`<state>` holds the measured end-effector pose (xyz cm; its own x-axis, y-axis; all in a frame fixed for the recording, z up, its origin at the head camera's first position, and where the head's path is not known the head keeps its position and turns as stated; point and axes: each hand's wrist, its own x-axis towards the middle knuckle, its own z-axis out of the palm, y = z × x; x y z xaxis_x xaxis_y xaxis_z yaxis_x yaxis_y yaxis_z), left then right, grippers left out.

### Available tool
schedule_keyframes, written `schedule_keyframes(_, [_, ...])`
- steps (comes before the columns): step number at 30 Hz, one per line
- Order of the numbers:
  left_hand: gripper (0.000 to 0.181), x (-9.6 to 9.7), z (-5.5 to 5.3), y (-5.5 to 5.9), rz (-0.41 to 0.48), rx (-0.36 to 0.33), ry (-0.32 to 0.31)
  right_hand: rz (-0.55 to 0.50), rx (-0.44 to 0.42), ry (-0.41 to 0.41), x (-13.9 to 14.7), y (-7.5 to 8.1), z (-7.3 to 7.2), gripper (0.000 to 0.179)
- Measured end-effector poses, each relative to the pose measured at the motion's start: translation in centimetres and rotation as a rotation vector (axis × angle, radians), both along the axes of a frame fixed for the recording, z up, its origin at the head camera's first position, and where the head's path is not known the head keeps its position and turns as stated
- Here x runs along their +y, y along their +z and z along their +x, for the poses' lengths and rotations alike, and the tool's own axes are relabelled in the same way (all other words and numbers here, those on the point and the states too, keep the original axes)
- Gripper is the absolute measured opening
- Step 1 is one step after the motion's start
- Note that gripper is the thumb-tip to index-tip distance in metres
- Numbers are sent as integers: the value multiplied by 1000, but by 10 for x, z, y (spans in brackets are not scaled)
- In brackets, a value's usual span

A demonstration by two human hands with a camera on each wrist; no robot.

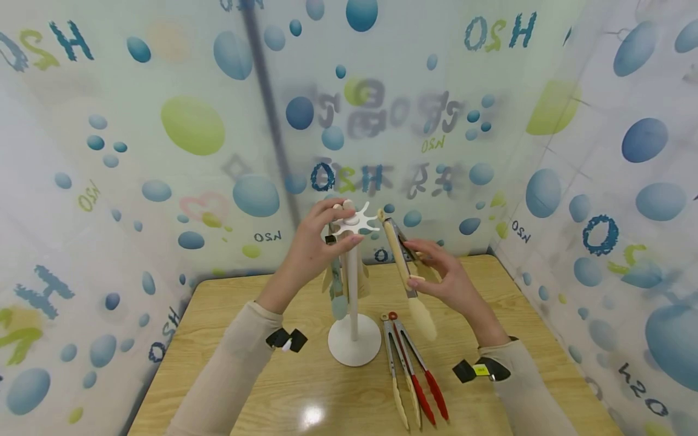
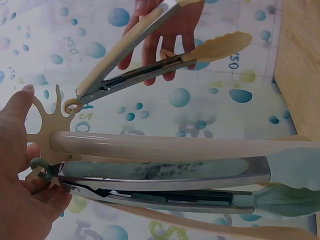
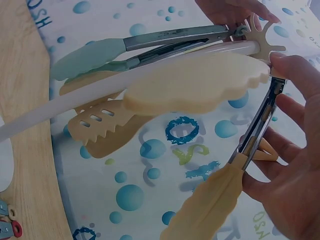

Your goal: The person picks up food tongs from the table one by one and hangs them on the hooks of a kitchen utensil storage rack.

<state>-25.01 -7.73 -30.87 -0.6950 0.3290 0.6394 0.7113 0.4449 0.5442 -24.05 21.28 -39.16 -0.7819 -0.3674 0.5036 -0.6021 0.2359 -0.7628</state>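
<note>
At the top of a white utensil stand point(image 1: 354, 290), my left hand point(image 1: 313, 239) grips the hooked holder, fingers over its knob and thumb along the hooks. My right hand point(image 1: 444, 272) holds cream-tipped tongs point(image 1: 398, 254) by the arms, heads hanging down and spread apart. The ring of these tongs overlaps a hook tip in the left wrist view. Green tongs point(image 2: 160, 170) hang by their ring on a hook beside my left fingers. Behind the pole hang tan utensils, among them a slotted turner point(image 3: 102, 122).
On the wooden table point(image 1: 234, 363), cream-tipped tongs point(image 1: 400, 402) and red-tipped tongs point(image 1: 436, 393) lie side by side, right of the stand's round base point(image 1: 354, 354). Curtains point(image 1: 196, 181) printed with bubbles surround the table at the back and sides.
</note>
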Motion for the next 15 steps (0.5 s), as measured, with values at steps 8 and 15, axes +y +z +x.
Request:
schedule_keyframes(8, [45,1,1,-1,-1,18,2,-6,-21,51,-4,-5,-1,73])
schedule_keyframes(15, [45,1,0,0,-3,54,14,-7,-60,69,-8,-8,-3,79])
